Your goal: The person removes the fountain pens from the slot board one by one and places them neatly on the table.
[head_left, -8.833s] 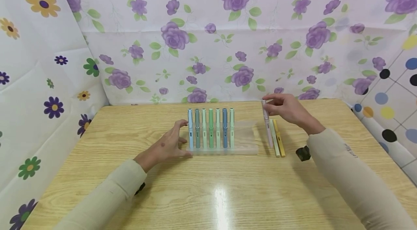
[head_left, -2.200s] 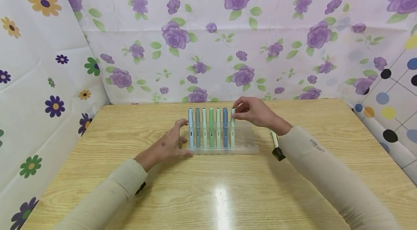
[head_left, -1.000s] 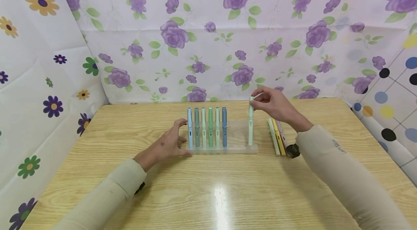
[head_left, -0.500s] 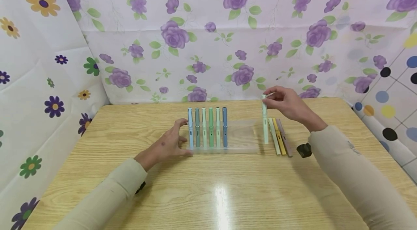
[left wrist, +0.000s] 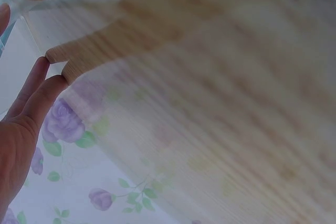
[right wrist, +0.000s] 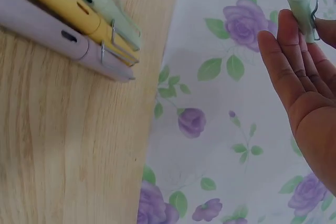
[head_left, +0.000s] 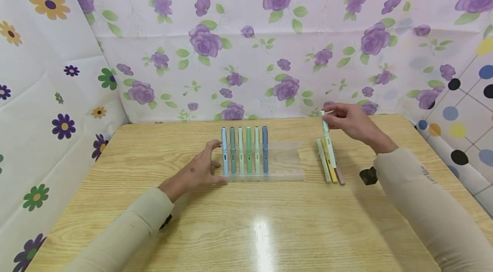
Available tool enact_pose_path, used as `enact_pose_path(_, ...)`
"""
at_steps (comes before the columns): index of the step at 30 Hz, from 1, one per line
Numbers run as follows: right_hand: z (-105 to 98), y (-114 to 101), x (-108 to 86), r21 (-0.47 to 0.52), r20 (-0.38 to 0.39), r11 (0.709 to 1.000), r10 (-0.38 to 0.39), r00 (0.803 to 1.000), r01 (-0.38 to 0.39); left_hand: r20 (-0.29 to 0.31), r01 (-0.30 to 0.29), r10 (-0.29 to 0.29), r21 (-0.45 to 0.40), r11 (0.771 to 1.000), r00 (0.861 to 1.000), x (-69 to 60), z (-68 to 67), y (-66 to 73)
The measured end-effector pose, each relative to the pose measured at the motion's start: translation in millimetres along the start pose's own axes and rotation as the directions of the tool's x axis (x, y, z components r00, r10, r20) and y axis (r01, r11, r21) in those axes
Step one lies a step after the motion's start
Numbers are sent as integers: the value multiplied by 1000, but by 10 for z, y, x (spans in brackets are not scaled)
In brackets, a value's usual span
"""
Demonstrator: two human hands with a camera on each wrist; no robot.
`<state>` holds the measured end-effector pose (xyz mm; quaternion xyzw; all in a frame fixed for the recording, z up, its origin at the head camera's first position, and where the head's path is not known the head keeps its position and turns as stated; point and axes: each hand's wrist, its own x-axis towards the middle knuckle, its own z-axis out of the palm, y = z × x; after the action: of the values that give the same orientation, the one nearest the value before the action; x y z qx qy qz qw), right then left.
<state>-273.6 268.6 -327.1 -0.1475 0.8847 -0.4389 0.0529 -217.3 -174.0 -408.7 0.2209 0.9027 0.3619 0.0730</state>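
Right hand (head_left: 352, 123), right of centre in head view: pinching pale green pen (head_left: 329, 141) at cap end between thumb and fingers. Pen tilted, lower end overlapping 3 pens lying side by side on table (head_left: 215, 229): light green (head_left: 323, 162), yellow (head_left: 334, 177), mauve (head_left: 340, 175). Contact unclear. Same 3 at upper left of right wrist view. Left hand (head_left: 198, 172), left of centre: fingers spread, thumb near left end of clear rack (head_left: 286, 158). Mid-frame, in rack: 6 pens (head_left: 249, 152), standing in 1 row, blues and greens.

Left hand (left wrist: 22, 124), fingertips on glossy wooden tabletop (left wrist: 236, 108)
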Motion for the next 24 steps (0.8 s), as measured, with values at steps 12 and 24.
enact_pose_path(12, -52, 209, -37, 33, 43, 996, 79, 996, -80, -10, -20, 20, 11, 1000, 1000, 23, -9, -8)
enact_pose_path(24, -117, 438, -87, 86, 83, 986, 134, 987, -141, -5, -15, 15, -13, 1000, 1000, 11, 4, -16)
